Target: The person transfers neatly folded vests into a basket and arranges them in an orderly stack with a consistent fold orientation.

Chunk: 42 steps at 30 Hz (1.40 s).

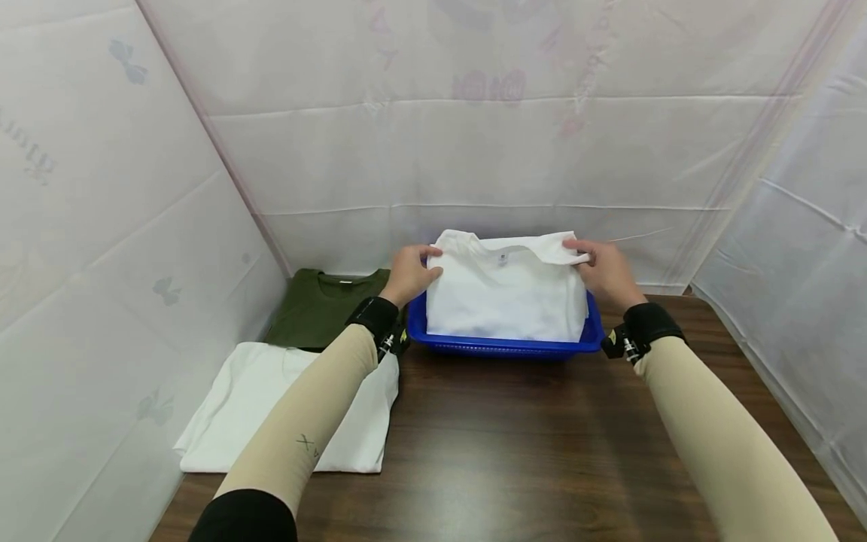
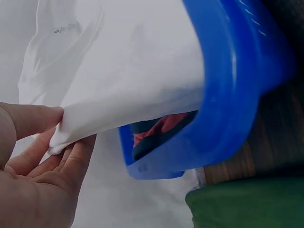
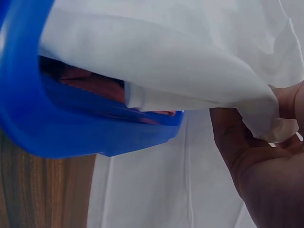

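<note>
I hold a folded white shirt with both of my hands. It sits on top of a blue basket on the brown table, at 12 o'clock from me and close to the back wall.

My left hand has the far left corner of the shirt, at about 11 o'clock. My thumb and my fingers pinch the cloth between them, so they are clamped on the shirt.

My right hand has the far right corner, at about 1 o'clock. There too my thumb and fingers are pinched tight on a bit of the white cloth.

The shirt hangs over the sides of the basket. From my wrist cameras I can see under it. Something red is down inside the basket, below the white shirt. I cannot tell what it is.

At 10 o'clock on the table lies a green shirt, folded flat. Nearer to me, at about 9 o'clock, lies another white shirt. It touches the green one, and my left arm is over part of it.

White sheets hang all around the table like walls.
</note>
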{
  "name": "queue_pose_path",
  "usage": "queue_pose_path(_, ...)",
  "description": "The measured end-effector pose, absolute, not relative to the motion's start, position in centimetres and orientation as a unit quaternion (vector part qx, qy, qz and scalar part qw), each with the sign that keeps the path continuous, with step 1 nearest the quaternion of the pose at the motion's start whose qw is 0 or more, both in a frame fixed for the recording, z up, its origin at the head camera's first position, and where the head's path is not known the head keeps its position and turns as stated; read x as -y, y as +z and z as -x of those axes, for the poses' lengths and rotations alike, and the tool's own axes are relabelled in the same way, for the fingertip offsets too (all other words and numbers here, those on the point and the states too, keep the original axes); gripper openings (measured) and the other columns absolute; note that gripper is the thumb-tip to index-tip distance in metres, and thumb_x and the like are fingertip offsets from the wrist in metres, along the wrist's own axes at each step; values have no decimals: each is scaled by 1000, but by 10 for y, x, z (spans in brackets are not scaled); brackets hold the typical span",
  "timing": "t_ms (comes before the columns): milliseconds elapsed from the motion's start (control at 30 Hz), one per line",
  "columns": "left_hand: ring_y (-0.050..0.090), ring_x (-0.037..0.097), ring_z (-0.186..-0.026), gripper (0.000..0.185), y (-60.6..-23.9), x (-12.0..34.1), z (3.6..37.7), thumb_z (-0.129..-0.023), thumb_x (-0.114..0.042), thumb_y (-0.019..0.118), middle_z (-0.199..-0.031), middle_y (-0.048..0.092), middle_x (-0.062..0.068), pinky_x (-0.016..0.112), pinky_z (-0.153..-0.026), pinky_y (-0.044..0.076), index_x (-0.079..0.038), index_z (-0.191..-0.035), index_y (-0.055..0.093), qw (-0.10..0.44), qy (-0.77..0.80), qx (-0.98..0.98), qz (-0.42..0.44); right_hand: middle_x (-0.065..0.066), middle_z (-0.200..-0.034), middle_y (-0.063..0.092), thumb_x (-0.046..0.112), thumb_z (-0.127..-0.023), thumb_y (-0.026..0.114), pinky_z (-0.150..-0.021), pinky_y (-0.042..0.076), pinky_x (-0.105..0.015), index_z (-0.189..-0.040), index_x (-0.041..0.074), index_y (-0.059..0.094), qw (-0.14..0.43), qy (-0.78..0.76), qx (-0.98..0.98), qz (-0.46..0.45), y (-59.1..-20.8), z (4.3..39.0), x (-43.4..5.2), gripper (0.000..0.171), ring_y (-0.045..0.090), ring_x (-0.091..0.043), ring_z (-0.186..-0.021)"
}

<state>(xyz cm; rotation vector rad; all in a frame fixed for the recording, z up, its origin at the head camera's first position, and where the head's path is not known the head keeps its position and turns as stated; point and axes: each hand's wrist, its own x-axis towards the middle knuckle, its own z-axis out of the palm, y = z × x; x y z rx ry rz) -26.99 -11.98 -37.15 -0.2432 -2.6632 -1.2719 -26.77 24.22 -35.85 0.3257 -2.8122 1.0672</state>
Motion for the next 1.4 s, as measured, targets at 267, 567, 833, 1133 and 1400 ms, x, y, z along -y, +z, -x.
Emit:
queue_pose_path(267,62,30,-119,31,-383,119,273,-93,-6,74,-127,69,18,42,-100,51,-3,-123,75,61,-416,904,79,-25,-152,47,2,-104,51,-65,44,-29,-148,5,56,7,351,932,-92,-368,269,-238,44,53,-32,-87)
queue_pose_path(567,58,29,-108,30,-387,121,275,-94,-8,73,-124,69,17,42,-93,50,-2,-124,74,28,-401,913,76,-29,-151,46,4,-104,53,-71,45,-32,-143,0,58,-37,346,933,-86,-371,273,-234,40,52,-36,-100)
queue_pose_path(833,57,28,-102,32,-390,120,275,-96,-5,69,-126,67,17,38,-86,50,-2,-127,72,13,-391,917,75,-30,-153,43,6,-105,52,-78,48,-37,-145,0,56,-59,336,937,-79,-375,274,-232,41,51,-39,-109)
queue_pose_path(1133,57,29,-105,37,-397,121,274,-96,-2,66,-131,65,17,36,-87,51,-1,-133,68,-9,-359,931,62,-35,-141,49,10,-108,47,-72,49,-35,-149,-7,48,-51,327,938,-106,-380,270,-233,44,57,-40,-101)
queue_pose_path(1400,56,33,-130,44,-397,124,271,-95,2,65,-141,61,18,41,-98,53,2,-139,63,-21,-363,928,80,-38,-146,45,7,-107,45,-94,55,-53,-156,-7,34,-55,353,929,-92,-384,271,-238,52,60,-46,-118)
